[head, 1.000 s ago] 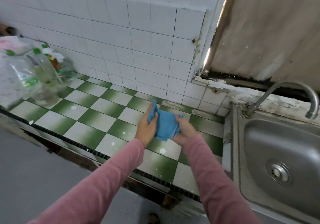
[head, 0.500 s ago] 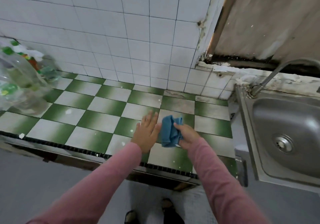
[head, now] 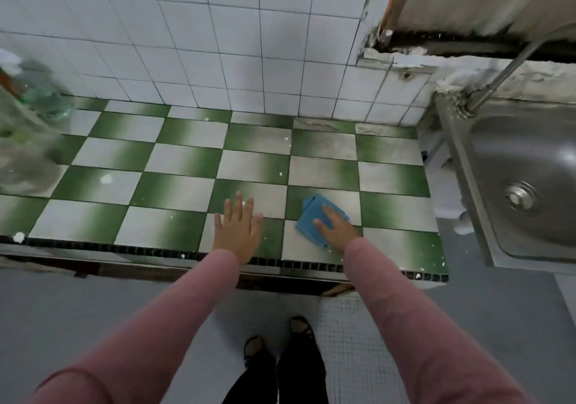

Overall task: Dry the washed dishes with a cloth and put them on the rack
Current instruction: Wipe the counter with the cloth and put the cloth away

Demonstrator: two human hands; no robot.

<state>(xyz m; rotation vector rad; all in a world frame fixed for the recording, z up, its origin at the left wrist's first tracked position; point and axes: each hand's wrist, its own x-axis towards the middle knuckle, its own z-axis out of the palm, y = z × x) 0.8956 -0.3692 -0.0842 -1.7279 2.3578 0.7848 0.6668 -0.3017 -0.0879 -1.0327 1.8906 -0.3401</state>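
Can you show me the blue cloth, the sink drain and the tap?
blue cloth (head: 309, 216): head view, on its uncovered left part.
sink drain (head: 521, 197): head view, on the middle of the metal strainer.
tap (head: 511, 67): head view, on its slanted pipe.

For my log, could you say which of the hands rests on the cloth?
The right hand, flat on the cloth; the left hand is over bare counter.

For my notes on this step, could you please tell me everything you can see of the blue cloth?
The cloth is small, plain blue, soft-looking fabric, folded into a rough rectangle. It lies flat on the tiled counter near its front edge, left of the sink. The right hand rests flat on it, covering its right part.
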